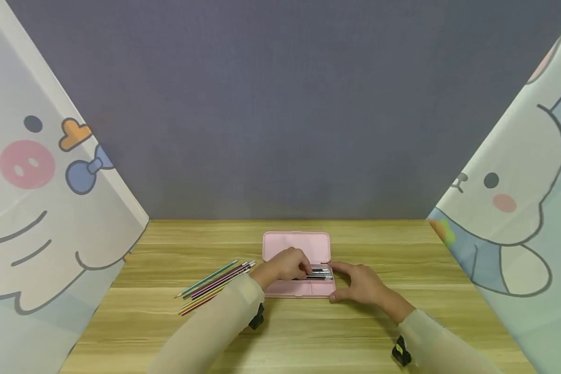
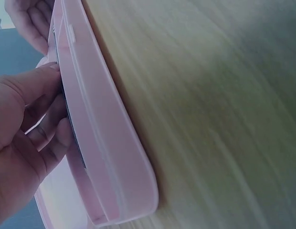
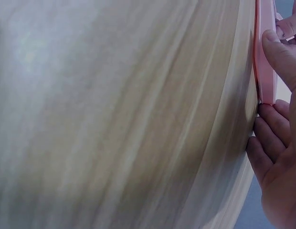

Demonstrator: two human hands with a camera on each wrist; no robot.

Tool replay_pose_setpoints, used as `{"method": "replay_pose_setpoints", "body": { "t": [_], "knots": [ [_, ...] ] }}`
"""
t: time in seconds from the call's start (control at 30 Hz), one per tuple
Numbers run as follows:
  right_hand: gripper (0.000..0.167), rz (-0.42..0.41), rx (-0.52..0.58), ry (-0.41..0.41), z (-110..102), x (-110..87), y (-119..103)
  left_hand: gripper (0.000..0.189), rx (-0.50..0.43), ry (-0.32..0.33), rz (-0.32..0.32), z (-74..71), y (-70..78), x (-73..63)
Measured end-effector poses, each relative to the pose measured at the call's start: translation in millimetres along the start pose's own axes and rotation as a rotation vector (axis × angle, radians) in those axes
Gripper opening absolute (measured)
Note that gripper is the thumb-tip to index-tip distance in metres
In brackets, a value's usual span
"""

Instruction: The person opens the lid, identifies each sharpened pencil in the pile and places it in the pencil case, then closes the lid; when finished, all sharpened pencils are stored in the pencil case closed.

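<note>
A pink pencil case (image 1: 287, 289) lies on the table with its lid (image 1: 296, 245) swung back. Several dark pencils (image 1: 324, 277) lie in its long rear compartment, their ends showing at the right. My left hand (image 1: 290, 264) reaches into that compartment, thumb and fingertips curled at a dark pencil (image 2: 73, 121) along the inside; part of it is hidden by the fingers. At the case's right end, my right hand (image 1: 361, 284) grips the case, thumb at the front corner and the forefinger towards the rear. In the right wrist view, the other fingertips sit beside the case's end.
Left of the case, several coloured pencils (image 1: 215, 285) lie slanted in a loose bundle on the wooden table (image 1: 308, 337). A grey panel (image 1: 280, 114) rises behind the table. Cartoon-printed panels (image 1: 51, 208) border both sides.
</note>
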State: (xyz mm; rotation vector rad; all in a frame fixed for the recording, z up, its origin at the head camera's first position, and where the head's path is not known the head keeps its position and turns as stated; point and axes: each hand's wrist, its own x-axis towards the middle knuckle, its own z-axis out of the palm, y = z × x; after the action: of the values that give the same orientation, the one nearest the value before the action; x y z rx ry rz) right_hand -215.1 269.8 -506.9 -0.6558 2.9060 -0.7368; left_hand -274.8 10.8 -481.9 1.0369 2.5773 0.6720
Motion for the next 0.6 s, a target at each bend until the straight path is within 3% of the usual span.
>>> {"method": "replay_pose_setpoints", "body": {
  "t": [0.17,0.37,0.5,0.6],
  "knots": [
    [0.096,0.009,0.004,-0.005,1.8,1.3,2.2,0.011,0.004,0.015,-0.011,-0.2,-1.9,-3.5],
    [0.096,-0.003,-0.004,-0.003,2.7,2.5,5.8,0.010,-0.079,0.073,0.009,-3.1,-13.7,-10.2],
    [0.096,-0.008,-0.003,-0.003,2.6,1.2,6.4,0.013,-0.118,0.108,0.032,-10.6,-24.4,-22.5],
    [0.095,-0.009,-0.003,-0.003,1.5,0.4,6.8,0.017,-0.208,0.110,0.026,-21.6,-32.4,-37.3]
  ]
}}
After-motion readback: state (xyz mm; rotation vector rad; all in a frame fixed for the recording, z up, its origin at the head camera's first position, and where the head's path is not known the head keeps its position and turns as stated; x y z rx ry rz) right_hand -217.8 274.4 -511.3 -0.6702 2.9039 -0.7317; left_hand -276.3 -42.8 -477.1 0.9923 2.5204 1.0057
